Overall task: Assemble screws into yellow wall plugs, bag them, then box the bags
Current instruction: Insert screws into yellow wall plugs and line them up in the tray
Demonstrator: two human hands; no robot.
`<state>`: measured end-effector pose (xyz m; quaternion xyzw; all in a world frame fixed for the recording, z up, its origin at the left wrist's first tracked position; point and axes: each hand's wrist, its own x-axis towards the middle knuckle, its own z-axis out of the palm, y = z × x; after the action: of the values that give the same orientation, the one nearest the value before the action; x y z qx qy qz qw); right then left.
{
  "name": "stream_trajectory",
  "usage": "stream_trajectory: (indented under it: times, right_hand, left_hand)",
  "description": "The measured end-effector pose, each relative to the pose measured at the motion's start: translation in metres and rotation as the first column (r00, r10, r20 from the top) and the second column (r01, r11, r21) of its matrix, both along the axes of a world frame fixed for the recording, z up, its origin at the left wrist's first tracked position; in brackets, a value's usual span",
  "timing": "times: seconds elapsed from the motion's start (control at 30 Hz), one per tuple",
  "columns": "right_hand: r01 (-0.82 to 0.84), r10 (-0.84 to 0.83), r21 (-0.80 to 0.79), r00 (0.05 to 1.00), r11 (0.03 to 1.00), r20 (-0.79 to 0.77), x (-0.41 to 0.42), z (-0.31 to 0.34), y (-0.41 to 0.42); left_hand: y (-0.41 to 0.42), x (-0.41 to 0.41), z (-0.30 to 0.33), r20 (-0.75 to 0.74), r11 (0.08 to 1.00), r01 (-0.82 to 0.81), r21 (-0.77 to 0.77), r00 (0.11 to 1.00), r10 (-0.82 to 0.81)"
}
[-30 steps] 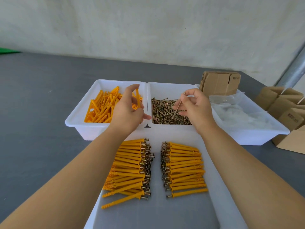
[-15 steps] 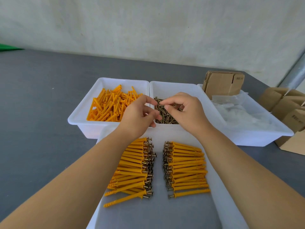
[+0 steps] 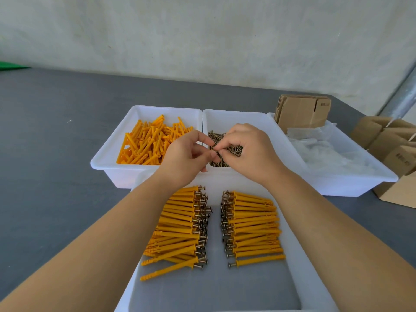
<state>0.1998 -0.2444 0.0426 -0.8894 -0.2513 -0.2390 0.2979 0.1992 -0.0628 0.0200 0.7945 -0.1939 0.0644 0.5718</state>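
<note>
Bin of loose yellow wall plugs (image 3: 150, 144) sits at far left. The left hand (image 3: 186, 156) hangs over the rim between that bin and the bin of screws (image 3: 227, 149), fingers curled. It presumably holds a plug, but the plug itself is hidden inside the grip, so its long axis cannot be confirmed. The right hand (image 3: 247, 152), just beside it, pinches a screw (image 3: 216, 147) at thumb and forefinger. Only a short, slender length is visible, directed leftward toward the left fingertips. The two sets of fingertips nearly touch. Judgement: insertion depends on aligning the screw with the plug's open end. Assembled plugs (image 3: 216, 224) lie in two rows on the near tray (image 3: 299, 273), heads inward.
</note>
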Motion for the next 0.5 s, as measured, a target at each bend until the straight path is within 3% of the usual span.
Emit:
stream_trajectory:
  times: [0.13,0.33,0.5]
  right_hand:
    - [-0.041,0.041,-0.019,0.999,0.999,0.006,-0.002,0.000,0.003]
    - [-0.074,0.081,0.078,0.993,0.994,-0.082,-0.007,0.001,0.007]
    - [-0.162,0.233,0.394,0.963,0.905,-0.137,-0.012,0.004,0.021]
  left_hand:
    - [0.000,-0.002,0.000,-0.012,1.000,0.030,0.001,0.999,-0.030]
    - [-0.004,-0.005,0.001,0.028,0.996,0.084,0.028,0.996,-0.085]
    - [-0.007,-0.007,0.002,0.014,0.994,0.086,-0.063,0.996,-0.085]
